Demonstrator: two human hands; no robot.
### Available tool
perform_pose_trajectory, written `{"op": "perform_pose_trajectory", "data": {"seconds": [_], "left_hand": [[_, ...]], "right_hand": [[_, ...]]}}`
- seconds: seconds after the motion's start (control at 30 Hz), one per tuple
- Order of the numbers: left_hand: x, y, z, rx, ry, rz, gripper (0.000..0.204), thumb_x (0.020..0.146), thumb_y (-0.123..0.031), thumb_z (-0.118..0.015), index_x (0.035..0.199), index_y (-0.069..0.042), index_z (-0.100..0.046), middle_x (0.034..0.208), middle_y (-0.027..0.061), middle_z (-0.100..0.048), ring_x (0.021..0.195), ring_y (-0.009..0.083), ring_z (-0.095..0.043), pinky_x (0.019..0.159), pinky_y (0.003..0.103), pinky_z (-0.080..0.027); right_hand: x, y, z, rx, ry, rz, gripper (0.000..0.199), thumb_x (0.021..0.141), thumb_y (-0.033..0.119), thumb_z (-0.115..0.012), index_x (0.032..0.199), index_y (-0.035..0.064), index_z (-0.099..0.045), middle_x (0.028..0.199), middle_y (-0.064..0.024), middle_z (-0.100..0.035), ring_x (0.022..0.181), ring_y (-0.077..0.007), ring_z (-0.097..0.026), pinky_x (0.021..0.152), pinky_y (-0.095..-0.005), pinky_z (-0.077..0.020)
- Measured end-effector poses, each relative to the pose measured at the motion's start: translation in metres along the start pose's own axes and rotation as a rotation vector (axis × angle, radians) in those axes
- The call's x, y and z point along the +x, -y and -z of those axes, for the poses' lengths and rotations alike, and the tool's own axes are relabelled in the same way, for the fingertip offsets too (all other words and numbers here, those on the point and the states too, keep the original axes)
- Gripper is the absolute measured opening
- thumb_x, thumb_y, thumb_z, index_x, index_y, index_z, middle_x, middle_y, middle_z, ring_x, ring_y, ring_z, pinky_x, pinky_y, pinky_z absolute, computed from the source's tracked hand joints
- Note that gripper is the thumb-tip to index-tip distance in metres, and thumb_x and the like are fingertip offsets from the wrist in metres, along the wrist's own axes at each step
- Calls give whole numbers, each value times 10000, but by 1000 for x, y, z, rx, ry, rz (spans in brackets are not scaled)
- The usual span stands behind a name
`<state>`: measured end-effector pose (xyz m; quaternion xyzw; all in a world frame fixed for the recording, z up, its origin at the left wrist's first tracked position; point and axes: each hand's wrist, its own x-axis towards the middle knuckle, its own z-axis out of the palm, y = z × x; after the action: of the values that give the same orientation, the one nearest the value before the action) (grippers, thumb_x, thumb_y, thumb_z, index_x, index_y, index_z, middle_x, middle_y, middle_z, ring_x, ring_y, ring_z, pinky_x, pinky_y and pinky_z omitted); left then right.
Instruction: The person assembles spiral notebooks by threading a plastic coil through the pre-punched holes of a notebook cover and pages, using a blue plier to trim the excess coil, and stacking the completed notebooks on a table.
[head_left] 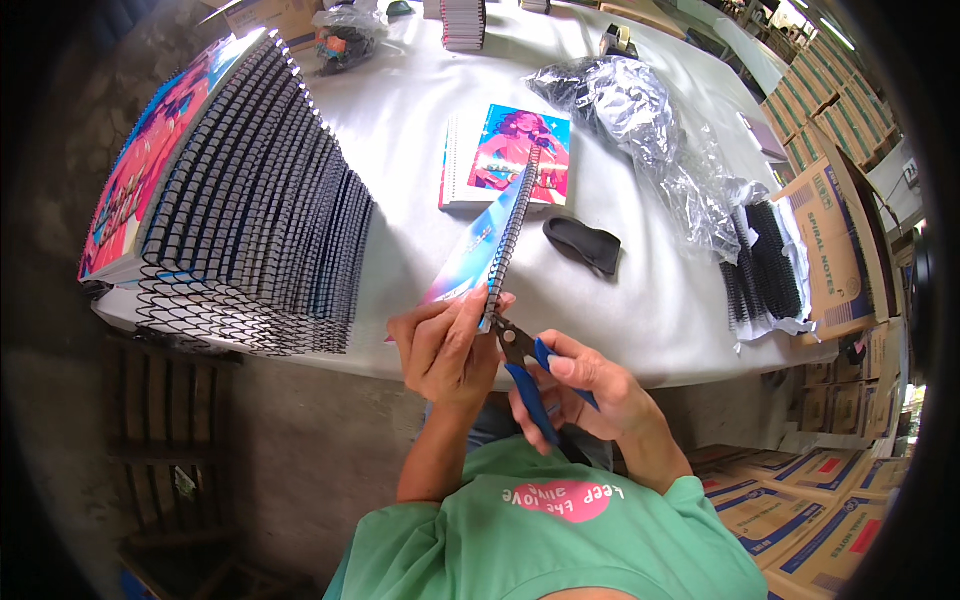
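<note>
We see that our left hand (447,345) is closed around the lower end of a spiral-bound notebook (490,245), which we hold up over the near edge of the white table (640,300), its wire spine turned toward us and its colourful cover facing left. Our right hand (585,385) is closed around the blue handles of a pair of pliers (522,362), and the tip of the pliers meets the bottom end of the wire spiral, just beside our left fingertips. We cannot tell from this view if the tip is already pressing the wire or only touching it. We judge that this notebook is in the step where the end of its coil gets cut or bent. Much of the work seems done: on the left side of the table stands a large leaning stack of bound notebooks (240,200) with black spirals, all pressed close together. What is left looks smaller, in our opinion. One more notebook with a bright cover (510,155) lies flat on the table behind the one in hand, and it seems to wait its turn. At the right side, loose black coils (765,265) lie on a white sheet beside crumpled clear plastic wrap (640,130), so there is material for more pieces. A small black pouch-like object (583,243) lies between the flat notebook and the coils. Cardboard boxes (830,230) stand near the right edge of the table and on the floor below.
</note>
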<state>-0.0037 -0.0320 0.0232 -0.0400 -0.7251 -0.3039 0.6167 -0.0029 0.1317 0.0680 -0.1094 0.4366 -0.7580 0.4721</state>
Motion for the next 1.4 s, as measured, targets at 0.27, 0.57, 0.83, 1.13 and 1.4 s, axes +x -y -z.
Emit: {"op": "perform_pose_trajectory", "data": {"seconds": [0.27, 0.57, 0.83, 1.13, 1.4], "left_hand": [[15, 5, 12, -439, -152, 694, 237, 861, -92, -610, 1036, 65, -585, 886, 47, -583, 726, 67, -519, 661, 199, -454], [60, -31, 45, -1002, -139, 619, 220, 949, -78, -412, 1117, 42, -486, 988, 92, -537, 820, 108, -537, 777, 243, -453], [198, -22, 131, -89, -344, -110, 372, 831, -129, -609, 1165, -2, -505, 850, 16, -489, 755, 68, -396, 765, 218, -334], [226, 94, 173, 94, -175, 295, 630, 876, -479, -523, 1318, -44, -409, 1304, 154, -429, 1181, 229, -423, 990, 385, -306], [197, 110, 161, -327, -142, 477, 709, 912, -578, -306, 1346, -19, -349, 1290, 142, -416, 1173, 232, -429, 1016, 344, -294]], "right_hand": [[-22, -49, 80, -1726, -1001, 15, 465, 841, 273, -563, 1279, 162, -455, 1195, -138, -431, 1152, -327, -402, 938, -608, -255], [8, 10, 80, -138, -400, 868, 698, 844, 250, -619, 1386, 70, -217, 1282, -102, -444, 1179, -212, -445, 1000, -415, -340], [108, 162, -74, -201, -107, 1086, 460, 813, 141, -665, 1214, 6, -484, 1068, -72, -581, 924, -133, -584, 758, -256, -478], [200, 357, -175, -1062, 526, 1069, 328, 877, 165, -553, 1180, 43, -514, 967, -62, -599, 897, -157, -584, 777, -269, -479], [246, 235, -328, -1990, 1195, 480, 419, 746, 297, -699, 1066, 33, -643, 861, -69, -662, 804, -142, -597, 752, -272, -450]]}}
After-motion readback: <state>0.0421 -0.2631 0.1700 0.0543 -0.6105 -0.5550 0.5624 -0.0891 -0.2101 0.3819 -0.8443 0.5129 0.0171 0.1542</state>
